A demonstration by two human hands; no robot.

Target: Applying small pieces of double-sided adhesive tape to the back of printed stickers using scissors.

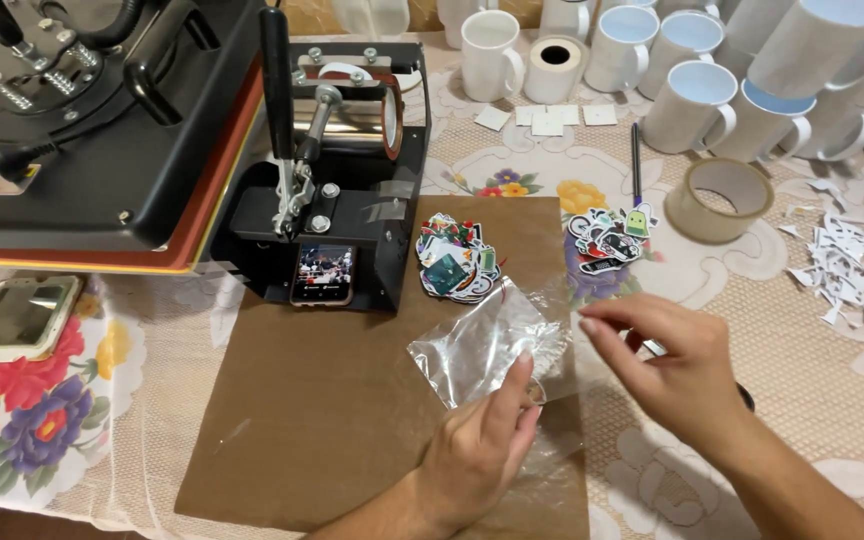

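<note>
My left hand (pixel 479 445) pinches the near edge of a small clear plastic bag (pixel 487 340) that lies over a brown board (pixel 352 400). My right hand (pixel 667 360) hovers at the bag's right edge, its fingertips touching or almost touching the plastic. Just beyond the bag sits a pile of colourful stickers (pixel 455 258). A second sticker pile (pixel 607 235) rests on the lace tablecloth to the right.
A black mug heat press (pixel 347 140) stands at the back left with a phone (pixel 323 274) leaning on it. Several white mugs (pixel 692 100) crowd the back right. A tape roll (pixel 720 198), a pen (pixel 636 160), paper scraps (pixel 852 265) and another phone (pixel 20 315) lie around.
</note>
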